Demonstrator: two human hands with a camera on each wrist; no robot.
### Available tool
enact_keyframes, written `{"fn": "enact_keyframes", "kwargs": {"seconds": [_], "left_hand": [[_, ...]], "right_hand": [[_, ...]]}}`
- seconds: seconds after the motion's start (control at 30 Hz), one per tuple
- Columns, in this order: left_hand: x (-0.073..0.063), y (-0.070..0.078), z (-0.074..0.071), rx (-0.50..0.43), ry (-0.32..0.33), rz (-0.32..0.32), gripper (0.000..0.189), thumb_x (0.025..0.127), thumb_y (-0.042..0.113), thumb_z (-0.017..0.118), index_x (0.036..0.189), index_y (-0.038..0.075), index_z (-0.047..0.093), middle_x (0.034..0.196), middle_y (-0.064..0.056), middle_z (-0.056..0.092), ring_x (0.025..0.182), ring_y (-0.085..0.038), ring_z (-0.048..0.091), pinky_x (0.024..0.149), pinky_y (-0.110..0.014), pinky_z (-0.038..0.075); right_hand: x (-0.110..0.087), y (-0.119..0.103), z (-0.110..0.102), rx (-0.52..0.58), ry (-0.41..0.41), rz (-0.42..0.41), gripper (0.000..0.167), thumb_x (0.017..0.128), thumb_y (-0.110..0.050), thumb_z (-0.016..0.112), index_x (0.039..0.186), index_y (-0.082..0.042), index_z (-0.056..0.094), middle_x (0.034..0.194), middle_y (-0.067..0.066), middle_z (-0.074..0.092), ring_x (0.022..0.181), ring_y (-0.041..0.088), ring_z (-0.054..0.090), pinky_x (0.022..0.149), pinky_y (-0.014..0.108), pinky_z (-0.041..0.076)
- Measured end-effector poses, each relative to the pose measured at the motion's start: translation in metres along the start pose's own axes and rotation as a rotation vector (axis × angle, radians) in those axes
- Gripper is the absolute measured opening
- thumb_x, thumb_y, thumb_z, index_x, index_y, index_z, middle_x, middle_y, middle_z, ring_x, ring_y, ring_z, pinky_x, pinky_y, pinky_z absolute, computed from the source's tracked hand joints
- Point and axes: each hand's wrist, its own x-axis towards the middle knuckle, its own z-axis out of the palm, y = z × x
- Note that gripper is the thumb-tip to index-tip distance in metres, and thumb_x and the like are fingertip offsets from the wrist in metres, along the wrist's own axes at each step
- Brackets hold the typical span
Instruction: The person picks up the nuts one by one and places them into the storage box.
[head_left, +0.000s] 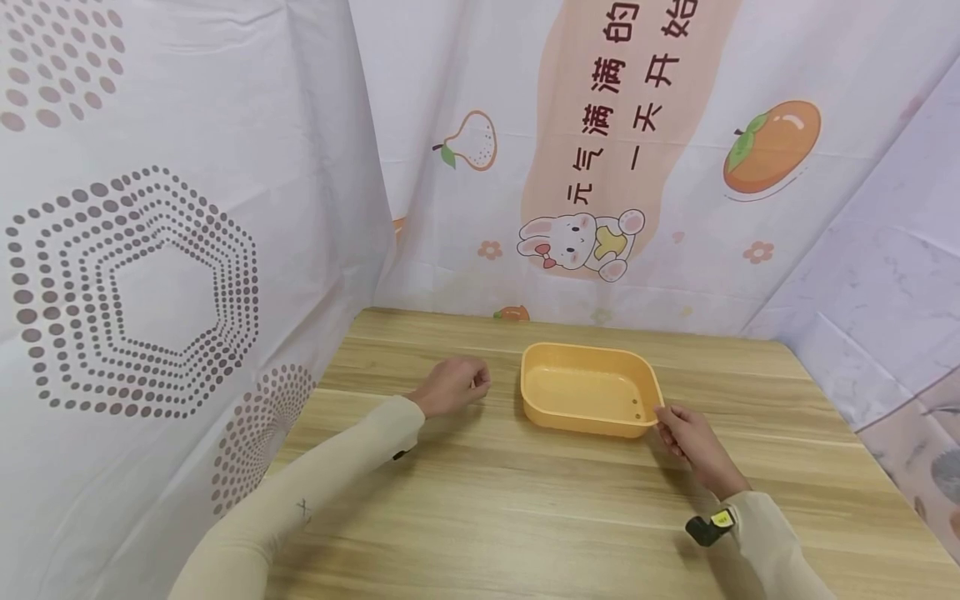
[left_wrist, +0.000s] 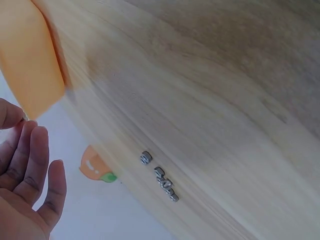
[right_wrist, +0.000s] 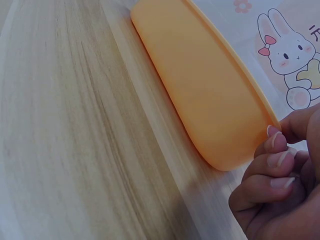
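Note:
My left hand [head_left: 453,385] is over the table, left of a yellow-orange plastic tray [head_left: 531,407]. Thumb and index fingertip pinch a small nut [left_wrist: 24,118], mostly hidden between them; the other fingers are loosely bent. Several metal nuts [left_wrist: 160,172] lie in a loose row on the table in the left wrist view, out of sight in the head view. Two small dark nuts [head_left: 636,408] sit inside the tray near its right end. My right hand [head_left: 693,446] pinches the tray's near right corner, its other fingers curled below the rim [right_wrist: 235,60].
The wood-grain table [head_left: 525,517] ends at a printed curtain [head_left: 450,225] behind the tray. A white dotted curtain [head_left: 172,292] hangs along the left side, and another pale curtain [head_left: 885,250] on the right.

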Motion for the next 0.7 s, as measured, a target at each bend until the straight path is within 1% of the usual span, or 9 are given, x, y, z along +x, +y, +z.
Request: {"fn": "enact_keyframes", "kwargs": {"seconds": [0.1,0.27,0.43,0.53,0.7], "left_hand": [[0.001,0.002,0.001,0.010,0.007,0.011,0.009,0.096,0.014,0.069,0.088,0.017,0.069,0.085,0.008,0.067,0.075,-0.005,0.059,0.067,-0.024,0.051],[0.003,0.008,0.003,0.011,0.003,0.004,0.009,0.097,0.014,0.068,0.088,0.017,0.068,0.084,0.008,0.066,0.075,-0.006,0.058,0.067,-0.024,0.051],[0.007,0.013,0.005,0.029,-0.013,0.034,0.009,0.097,0.015,0.068,0.089,0.017,0.069,0.086,0.007,0.068,0.076,-0.005,0.059,0.067,-0.022,0.051],[0.009,0.016,0.006,0.038,-0.021,0.039,0.009,0.098,0.015,0.068,0.089,0.018,0.068,0.086,0.009,0.068,0.075,-0.003,0.059,0.067,-0.020,0.050],[0.014,0.021,0.006,0.008,-0.024,0.036,0.010,0.097,0.015,0.066,0.088,0.018,0.068,0.085,0.009,0.067,0.073,-0.003,0.058,0.067,-0.021,0.050]], "right_hand": [[0.000,-0.001,0.000,-0.001,0.003,-0.001,0.046,0.110,-0.036,0.048,0.091,0.006,0.050,0.069,0.000,0.046,0.056,0.009,0.040,0.050,0.025,0.037],[0.000,0.000,0.000,0.003,0.001,0.014,0.046,0.110,-0.037,0.048,0.091,0.004,0.051,0.070,0.001,0.046,0.056,0.010,0.041,0.050,0.025,0.037],[0.000,0.000,0.000,0.007,-0.001,0.024,0.047,0.110,-0.038,0.049,0.091,0.005,0.050,0.071,0.001,0.046,0.056,0.010,0.041,0.050,0.025,0.037],[0.001,0.000,0.000,0.007,-0.001,0.021,0.047,0.110,-0.037,0.049,0.091,0.006,0.050,0.071,0.001,0.046,0.056,0.010,0.041,0.050,0.025,0.037],[0.001,0.000,0.000,0.005,-0.003,0.014,0.046,0.110,-0.037,0.049,0.089,0.003,0.050,0.070,0.001,0.046,0.056,0.010,0.040,0.050,0.025,0.037]]}}
